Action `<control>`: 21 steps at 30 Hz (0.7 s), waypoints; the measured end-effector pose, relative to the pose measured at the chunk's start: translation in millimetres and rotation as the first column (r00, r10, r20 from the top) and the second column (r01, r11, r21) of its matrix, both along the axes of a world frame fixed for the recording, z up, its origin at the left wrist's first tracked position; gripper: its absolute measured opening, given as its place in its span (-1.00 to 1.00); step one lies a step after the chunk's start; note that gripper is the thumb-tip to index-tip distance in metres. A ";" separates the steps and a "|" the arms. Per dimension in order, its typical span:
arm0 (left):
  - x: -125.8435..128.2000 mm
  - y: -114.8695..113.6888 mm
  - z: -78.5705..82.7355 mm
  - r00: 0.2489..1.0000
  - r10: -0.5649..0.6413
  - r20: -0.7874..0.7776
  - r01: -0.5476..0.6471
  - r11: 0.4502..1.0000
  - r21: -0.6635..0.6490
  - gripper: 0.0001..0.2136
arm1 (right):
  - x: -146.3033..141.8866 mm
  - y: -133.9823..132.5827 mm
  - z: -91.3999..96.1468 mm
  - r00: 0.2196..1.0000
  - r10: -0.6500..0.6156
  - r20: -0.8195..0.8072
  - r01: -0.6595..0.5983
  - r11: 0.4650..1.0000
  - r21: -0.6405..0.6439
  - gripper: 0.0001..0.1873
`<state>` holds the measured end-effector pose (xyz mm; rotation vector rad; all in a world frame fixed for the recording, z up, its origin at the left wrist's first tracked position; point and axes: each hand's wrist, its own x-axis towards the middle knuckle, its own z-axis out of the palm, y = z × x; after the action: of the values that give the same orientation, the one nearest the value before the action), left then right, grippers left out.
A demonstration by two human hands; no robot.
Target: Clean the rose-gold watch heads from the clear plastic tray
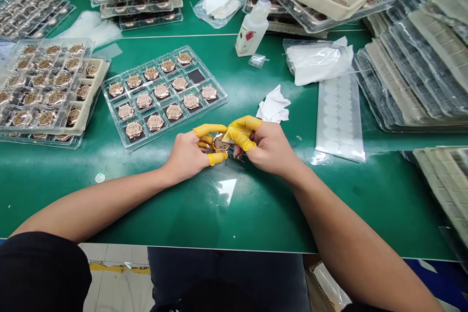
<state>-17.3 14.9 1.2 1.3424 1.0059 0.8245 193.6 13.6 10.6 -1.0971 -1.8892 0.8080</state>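
Note:
My left hand (186, 153) and my right hand (268, 148) meet over the green mat, both with yellow finger cots on their fingertips. Between them, a small rose-gold watch case (221, 143) is pinched by the fingers of both hands, its face partly hidden. A thin clear film piece (227, 135) seems to lie under my right fingertips against the case. To the upper left of my hands sits a clear plastic tray (215, 80) holding several matching rose-gold cases. A crumpled white cloth (274, 106) lies just past my right hand.
Stacked trays of cases (47, 92) fill the left side, and beige and clear trays (420, 73) are piled on the right. A sheet of white round stickers (340, 117), a white plastic bottle (252, 27) and a bag of white wipes (318, 61) stand beyond my hands.

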 end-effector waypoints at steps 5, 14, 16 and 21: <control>-0.4 1.3 2.6 1.000 -0.010 -0.030 0.010 1.000 -0.002 -0.45 | 1.9 0.9 -0.3 0.999 0.022 0.041 -0.024 0.999 0.042 -0.94; 1.6 1.5 7.8 0.997 0.051 0.058 -0.042 0.988 -0.147 -0.41 | 0.9 8.1 -3.5 0.992 -0.115 0.053 0.060 0.798 0.600 -0.60; 1.8 2.4 7.4 0.996 0.069 0.055 -0.059 0.986 -0.157 -0.40 | 0.2 7.3 -5.0 0.986 -0.124 0.107 0.030 0.777 0.628 -0.58; 2.3 3.2 8.1 0.996 0.074 0.049 -0.065 0.983 -0.173 -0.38 | -2.0 3.1 -3.5 0.986 -0.099 0.136 -0.009 0.774 0.633 -0.62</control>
<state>-15.0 18.1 9.3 1.1372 1.0602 0.8041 191.6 16.7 7.0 -0.7800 -2.0344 0.0120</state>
